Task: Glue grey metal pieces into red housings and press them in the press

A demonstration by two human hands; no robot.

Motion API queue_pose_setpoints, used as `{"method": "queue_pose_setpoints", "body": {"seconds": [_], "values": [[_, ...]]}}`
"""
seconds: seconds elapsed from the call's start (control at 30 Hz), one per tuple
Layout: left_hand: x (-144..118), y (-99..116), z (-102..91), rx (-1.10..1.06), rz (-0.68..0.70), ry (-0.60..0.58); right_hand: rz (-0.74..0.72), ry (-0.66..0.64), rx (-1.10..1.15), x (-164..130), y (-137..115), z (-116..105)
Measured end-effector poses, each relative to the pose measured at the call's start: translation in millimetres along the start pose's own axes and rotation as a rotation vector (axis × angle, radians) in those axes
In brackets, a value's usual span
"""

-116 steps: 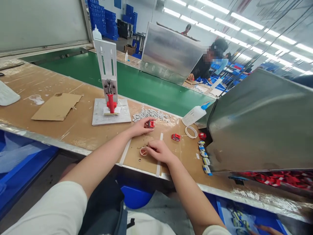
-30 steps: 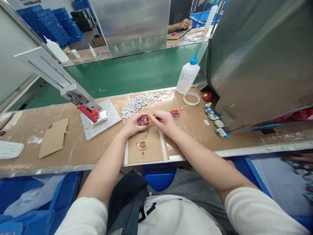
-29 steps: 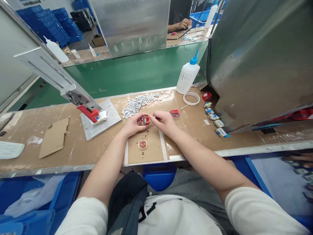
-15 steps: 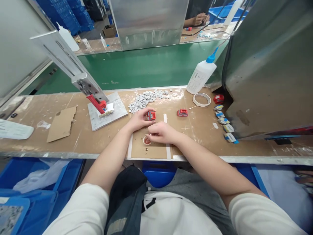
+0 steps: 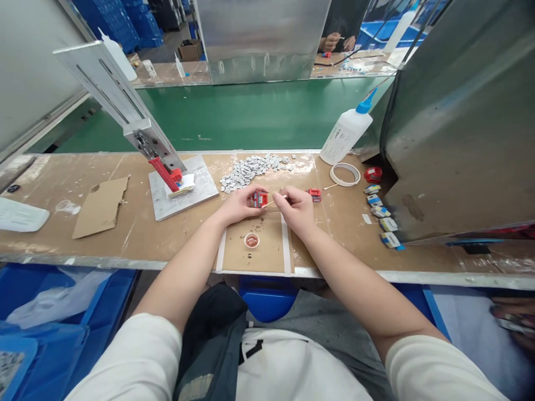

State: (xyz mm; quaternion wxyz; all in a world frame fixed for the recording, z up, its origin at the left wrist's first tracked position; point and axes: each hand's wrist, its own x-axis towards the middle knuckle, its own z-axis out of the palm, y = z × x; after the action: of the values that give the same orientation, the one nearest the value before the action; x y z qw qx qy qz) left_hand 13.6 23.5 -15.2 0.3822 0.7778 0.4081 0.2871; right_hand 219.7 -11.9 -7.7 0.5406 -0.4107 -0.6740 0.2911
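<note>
My left hand point(image 5: 239, 205) is closed around a small red and grey plastic toy part point(image 5: 261, 199), held just above the bench. Pinched in my right hand point(image 5: 297, 210) is a thin cotton swab point(image 5: 270, 204), its tip at the right side of that part. Below both hands stands a small round cup point(image 5: 251, 240) with reddish liquid in it. A second red and grey part point(image 5: 315, 195) lies right behind my right hand, partly hidden by it.
A pile of small grey pieces point(image 5: 251, 171) lies behind my hands. Left stands a metal press point(image 5: 161, 167) with a red handle. To the right are a tape roll point(image 5: 345, 174), a white bottle point(image 5: 346, 133) and several small blocks point(image 5: 379, 211). Another person's hands point(image 5: 337, 42) show across the belt.
My right hand has moved up and away from the cup, bringing the swab to the part in my left hand. The left hand keeps its hold. The camera view has shifted slightly.
</note>
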Motion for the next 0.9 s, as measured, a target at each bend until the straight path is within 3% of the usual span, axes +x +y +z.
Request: {"method": "queue_pose_setpoints", "body": {"seconds": [0.1,0.3,0.9], "values": [[-0.7,2.3,-0.4,0.013,-0.02,0.001,0.067,0.093,-0.063,5.8,5.0,-1.5],[-0.3,2.6,-0.7,0.051,-0.012,0.0,0.075,0.001,-0.11,9.3,10.6,0.2],[0.9,2.4,-0.3,0.018,-0.011,0.0,0.01,-0.042,-0.158,6.7,9.0,-1.0]]}}
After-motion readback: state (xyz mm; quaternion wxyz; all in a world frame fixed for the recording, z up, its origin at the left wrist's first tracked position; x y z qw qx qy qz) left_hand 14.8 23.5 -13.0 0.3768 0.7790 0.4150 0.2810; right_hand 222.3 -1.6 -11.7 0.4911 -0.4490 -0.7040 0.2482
